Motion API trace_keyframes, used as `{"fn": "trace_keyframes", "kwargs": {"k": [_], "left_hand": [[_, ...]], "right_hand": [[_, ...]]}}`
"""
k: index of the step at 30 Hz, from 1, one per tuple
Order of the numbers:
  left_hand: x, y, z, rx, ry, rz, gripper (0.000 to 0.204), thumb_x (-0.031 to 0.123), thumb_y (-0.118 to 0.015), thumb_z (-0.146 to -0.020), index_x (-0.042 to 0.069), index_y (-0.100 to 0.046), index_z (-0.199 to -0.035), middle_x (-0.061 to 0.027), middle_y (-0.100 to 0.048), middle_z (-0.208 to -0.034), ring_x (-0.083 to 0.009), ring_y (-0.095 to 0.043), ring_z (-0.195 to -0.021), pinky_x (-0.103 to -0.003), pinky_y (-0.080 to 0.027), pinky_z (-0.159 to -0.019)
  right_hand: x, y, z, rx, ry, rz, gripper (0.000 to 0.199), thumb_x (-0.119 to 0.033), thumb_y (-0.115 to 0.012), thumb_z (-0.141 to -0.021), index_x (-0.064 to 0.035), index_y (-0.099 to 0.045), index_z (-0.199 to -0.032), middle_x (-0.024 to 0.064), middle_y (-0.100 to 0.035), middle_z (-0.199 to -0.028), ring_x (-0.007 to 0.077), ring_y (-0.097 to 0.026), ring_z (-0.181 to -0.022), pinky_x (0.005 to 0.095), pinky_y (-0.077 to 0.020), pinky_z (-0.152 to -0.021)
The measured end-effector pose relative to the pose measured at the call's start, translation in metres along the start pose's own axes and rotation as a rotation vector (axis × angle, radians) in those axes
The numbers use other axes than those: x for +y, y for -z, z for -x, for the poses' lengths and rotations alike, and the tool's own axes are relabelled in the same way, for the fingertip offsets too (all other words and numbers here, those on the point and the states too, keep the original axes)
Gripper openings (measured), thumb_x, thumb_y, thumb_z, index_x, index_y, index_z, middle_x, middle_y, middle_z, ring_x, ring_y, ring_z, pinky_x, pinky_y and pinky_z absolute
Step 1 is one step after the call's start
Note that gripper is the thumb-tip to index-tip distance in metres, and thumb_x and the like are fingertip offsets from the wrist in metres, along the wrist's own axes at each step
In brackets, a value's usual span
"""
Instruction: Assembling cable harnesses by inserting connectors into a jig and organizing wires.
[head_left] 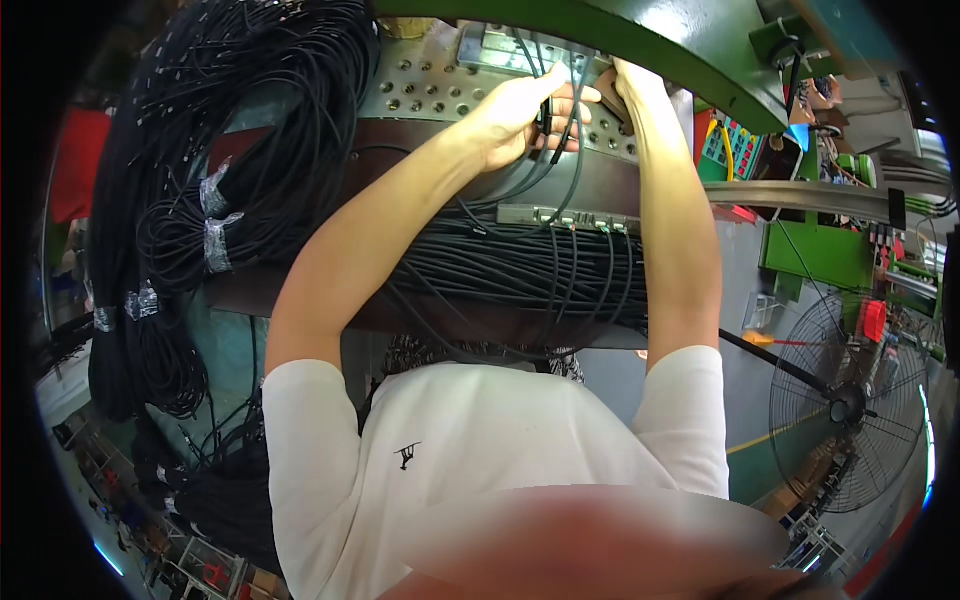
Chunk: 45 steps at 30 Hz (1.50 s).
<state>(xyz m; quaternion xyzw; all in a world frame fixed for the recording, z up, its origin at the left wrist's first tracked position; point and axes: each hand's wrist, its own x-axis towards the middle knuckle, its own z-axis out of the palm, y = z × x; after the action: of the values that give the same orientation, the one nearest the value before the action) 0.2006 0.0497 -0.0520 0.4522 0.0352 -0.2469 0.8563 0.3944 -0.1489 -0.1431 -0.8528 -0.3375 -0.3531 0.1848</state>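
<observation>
My left hand [540, 112] is at the top centre, its fingers curled around a few thin black cables [563, 150]. Those cables run up to the metal fixture [497, 50] and loop back down toward me. My right hand [625, 82] reaches up beside the fixture, next to a brown piece [610, 95]; the green machine beam hides most of its fingers. Below both hands lies a slim metal strip [520, 215] with several cable ends set in it. A thick row of black cables [500, 265] stretches across the bench in front of my body.
Large bundles of black cable [200, 130], some tied with clear wrap [217, 243], hang at the left. A green machine beam [640, 35] crosses above the hands, over a perforated metal plate [425, 92]. On the right are a button panel [735, 145], a metal rail [800, 195] and a caged fan [848, 405].
</observation>
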Motion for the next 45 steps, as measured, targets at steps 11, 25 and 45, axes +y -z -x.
{"fn": "trace_keyframes", "kwargs": {"k": [11, 25, 45], "left_hand": [[-0.014, -0.018, 0.094, -0.021, 0.208, 0.332, 0.033, 0.034, -0.041, -0.098, 0.011, -0.049, -0.076, 0.0059, -0.04, -0.057, -0.0058, -0.036, -0.046, -0.021, -0.034, -0.044], [0.181, 0.233, 0.231, 0.198, -1.069, 0.105, 0.022, 0.019, -0.042, -0.095, 0.005, -0.051, -0.081, -0.0031, -0.049, -0.061, -0.0147, -0.042, -0.051, -0.026, -0.038, -0.053], [-0.033, -0.031, 0.118, -0.09, 0.344, -0.064, 0.037, 0.031, -0.04, -0.099, -0.001, -0.054, -0.111, -0.0082, -0.063, -0.086, -0.0141, -0.06, -0.077, -0.028, -0.05, -0.07]], "right_hand": [[-0.179, 0.109, -0.003, -0.496, -0.677, -0.602, 0.043, -0.038, -0.064, -0.084, 0.0022, -0.064, -0.098, 0.0091, -0.064, -0.076, 0.0141, -0.057, -0.07, 0.0278, -0.046, -0.069], [-0.189, 0.112, -0.005, -0.425, -0.036, -0.621, 0.028, -0.034, -0.059, -0.087, -0.0115, -0.064, -0.103, 0.0091, -0.061, -0.086, 0.0291, -0.06, -0.079, 0.0376, -0.0476, -0.071], [-0.174, 0.127, -0.012, -0.227, 0.073, -0.488, 0.017, -0.011, -0.057, -0.085, -0.0021, -0.065, -0.096, 0.0125, -0.065, -0.091, 0.0251, -0.062, -0.085, 0.0311, -0.0482, -0.077]]}}
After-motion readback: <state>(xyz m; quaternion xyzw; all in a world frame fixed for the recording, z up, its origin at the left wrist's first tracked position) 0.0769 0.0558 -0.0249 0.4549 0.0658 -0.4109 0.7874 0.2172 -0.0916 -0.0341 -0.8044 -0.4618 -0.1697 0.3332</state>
